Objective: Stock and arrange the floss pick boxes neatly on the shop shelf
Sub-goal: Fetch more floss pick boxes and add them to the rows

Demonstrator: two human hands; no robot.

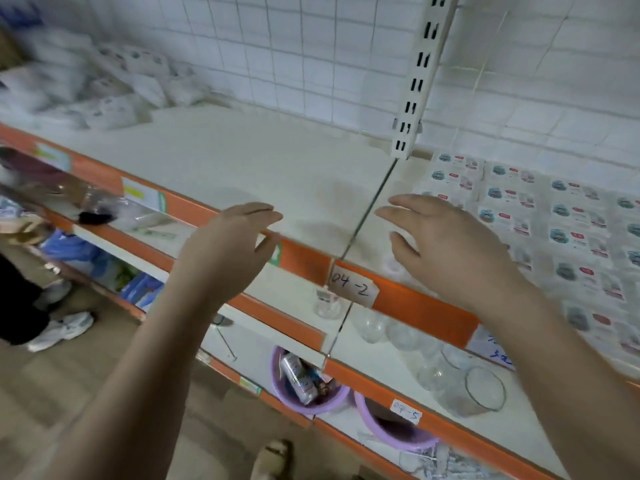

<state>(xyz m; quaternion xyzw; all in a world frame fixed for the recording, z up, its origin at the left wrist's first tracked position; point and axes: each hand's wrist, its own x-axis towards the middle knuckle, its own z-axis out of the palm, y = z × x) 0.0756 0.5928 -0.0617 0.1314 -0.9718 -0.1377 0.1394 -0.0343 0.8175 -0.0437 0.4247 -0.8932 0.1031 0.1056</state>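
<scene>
Both hands are held out over the front edge of the top shelf, and both hold nothing. The left hand has its fingers stretched forward and close together, with the thumb a little below them; it is loosely spread and touches no object. The right hand is also relaxed, with fingers straight and slightly apart, pointing to the left. The two hands face each other across the thin metal divider that separates two sections of the shelf.

The floss pick boxes lie flat in rows on the right section of the top shelf, just beside and behind the right hand. They are side by side, with their printed faces up. The left section in front of the left hand is a bare white surface, and at its far left end soft white packages are piled, rather blurred.

On the orange front strip, between the two hands and lower, a paper label reads "04-2". On the shelf below, clear glass bowls stand near each other. Still lower, two purple basins stand on a shelf, and one contains some small packed items. A white slotted upright rises behind the divider in front of the white wire grid.
</scene>
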